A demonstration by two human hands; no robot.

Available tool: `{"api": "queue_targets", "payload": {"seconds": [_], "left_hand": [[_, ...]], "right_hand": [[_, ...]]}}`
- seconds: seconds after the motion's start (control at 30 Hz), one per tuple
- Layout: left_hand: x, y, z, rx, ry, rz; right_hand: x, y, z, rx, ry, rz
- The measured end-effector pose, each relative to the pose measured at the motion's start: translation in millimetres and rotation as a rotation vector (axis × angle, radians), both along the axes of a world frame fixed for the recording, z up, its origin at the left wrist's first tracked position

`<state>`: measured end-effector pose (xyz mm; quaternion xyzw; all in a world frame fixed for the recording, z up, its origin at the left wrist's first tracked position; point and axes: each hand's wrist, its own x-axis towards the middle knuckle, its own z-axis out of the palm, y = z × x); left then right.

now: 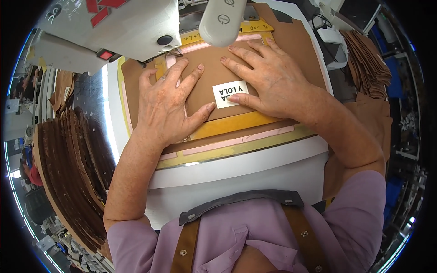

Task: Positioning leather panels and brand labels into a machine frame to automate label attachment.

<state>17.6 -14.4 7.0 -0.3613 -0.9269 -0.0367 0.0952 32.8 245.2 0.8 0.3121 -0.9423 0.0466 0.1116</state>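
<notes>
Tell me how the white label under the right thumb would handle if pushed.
The white label looks light and thin, lying flat on the brown panel. Being flat and rectangular, it probably won't roll or tip. It might slide if loose, though I can't tell whether it is stuck down.

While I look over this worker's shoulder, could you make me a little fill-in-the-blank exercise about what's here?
1. The left hand rests palm ____ over a brown sheet.
2. The thumb overlapping the pale label belongs to the person's ____ hand.
3. The dark brown stack is on the person's ____ side.
4. The rectangular button on the white machine is coloured ____, with a black surround.

Missing words: down; right; left; red.
</notes>
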Motion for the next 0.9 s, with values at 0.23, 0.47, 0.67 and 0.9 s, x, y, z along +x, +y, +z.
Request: {"api": "queue_targets", "payload": {"seconds": [0.23,0.47,0.67,0.9], "left_hand": [[-1,-8,1,-0.011,-0.008,0.004],[2,-6,3,-0.04,-0.014,0.043],[3,-8,6,-0.093,-0.009,0.069],[-1,-37,7,-0.068,-0.009,0.055]], "right_hand": [[2,0,0,0.042,0.053,-0.035],[0,15,-8,0.031,0.045,-0.014],[-4,17,-11,0.038,0.003,0.009],[-7,-4,-8,0.07,0.008,0.037]]}}
